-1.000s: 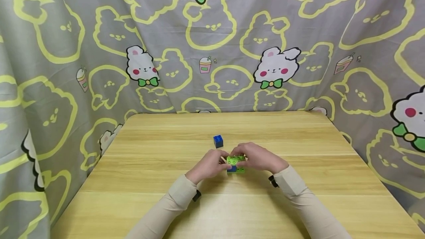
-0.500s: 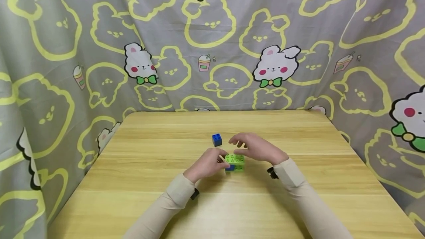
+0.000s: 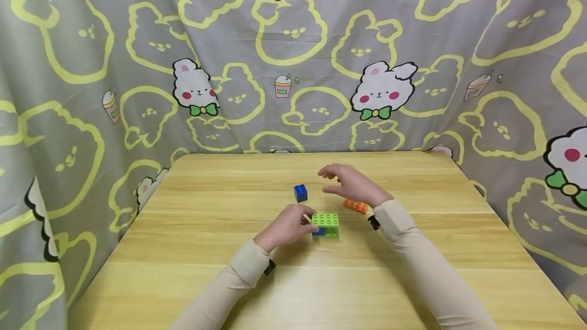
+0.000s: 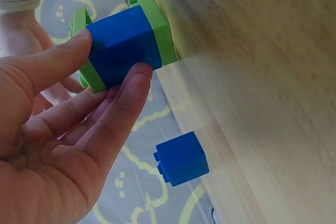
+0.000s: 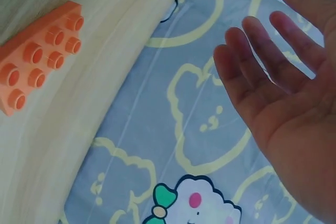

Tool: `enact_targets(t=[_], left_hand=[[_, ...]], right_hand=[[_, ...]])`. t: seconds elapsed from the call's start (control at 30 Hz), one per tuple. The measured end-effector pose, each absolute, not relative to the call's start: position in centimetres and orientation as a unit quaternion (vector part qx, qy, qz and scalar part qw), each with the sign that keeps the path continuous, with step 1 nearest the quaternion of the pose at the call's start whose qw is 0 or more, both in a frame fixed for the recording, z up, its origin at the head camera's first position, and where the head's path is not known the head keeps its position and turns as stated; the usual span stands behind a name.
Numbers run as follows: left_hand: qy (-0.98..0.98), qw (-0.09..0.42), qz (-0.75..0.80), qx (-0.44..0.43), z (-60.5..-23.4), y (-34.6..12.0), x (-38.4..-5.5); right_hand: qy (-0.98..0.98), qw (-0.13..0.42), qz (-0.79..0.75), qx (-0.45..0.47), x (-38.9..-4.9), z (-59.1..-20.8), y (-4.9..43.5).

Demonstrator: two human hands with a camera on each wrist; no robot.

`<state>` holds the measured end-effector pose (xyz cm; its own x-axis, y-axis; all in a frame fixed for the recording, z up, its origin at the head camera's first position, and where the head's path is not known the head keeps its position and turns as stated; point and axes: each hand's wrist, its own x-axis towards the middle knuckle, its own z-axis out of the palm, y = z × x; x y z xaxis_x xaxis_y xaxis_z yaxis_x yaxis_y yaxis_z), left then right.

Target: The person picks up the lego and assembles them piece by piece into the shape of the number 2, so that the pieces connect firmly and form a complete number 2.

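My left hand [image 3: 286, 225] grips a small stack of toy building bricks by its left end, thumb on one side and fingers on the other. In the left wrist view, a blue brick [image 4: 123, 45] sits between two flat green bricks; the upper green brick [image 3: 325, 219] shows its studs in the head view. Holding nothing, my right hand [image 3: 350, 182] hovers above the table with fingers spread and slightly bent. An orange brick [image 3: 355, 206], studs up, lies on the table just below that hand, partly hidden by it in the head view.
A loose blue brick [image 3: 300, 192] stands upright behind my left hand. The wooden table [image 3: 220, 192] ends at a patterned curtain [image 3: 321, 111] at the back and sides.
My right hand has let go of the stack and moved back and up, away from it. The orange brick has come into view beneath it. My left hand stays on the stack.
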<state>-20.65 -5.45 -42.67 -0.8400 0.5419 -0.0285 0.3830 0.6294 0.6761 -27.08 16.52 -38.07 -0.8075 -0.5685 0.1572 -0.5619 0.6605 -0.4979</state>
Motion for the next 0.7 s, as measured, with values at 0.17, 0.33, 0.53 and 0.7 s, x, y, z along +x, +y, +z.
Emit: enact_targets(t=[0.17, 0.33, 0.53, 0.7], left_hand=[[0.897, 0.118, 0.339, 0.257, -42.7, -5.5, -20.7], [0.898, 0.116, 0.338, 0.255, -42.8, -5.6, -20.7], [0.898, 0.115, 0.340, 0.256, -42.8, -5.6, -20.6], [0.896, 0.110, 0.341, 0.263, -42.8, -5.5, -20.6]], right_hand=[[0.909, 0.015, -0.279, -0.308, -28.6, -38.6, 16.0], [0.908, 0.033, -0.288, -0.303, -30.2, -39.2, 15.1], [0.901, 0.052, -0.304, -0.304, -31.5, -40.4, 14.3], [0.898, 0.071, -0.307, -0.308, -31.8, -40.8, 13.6]])
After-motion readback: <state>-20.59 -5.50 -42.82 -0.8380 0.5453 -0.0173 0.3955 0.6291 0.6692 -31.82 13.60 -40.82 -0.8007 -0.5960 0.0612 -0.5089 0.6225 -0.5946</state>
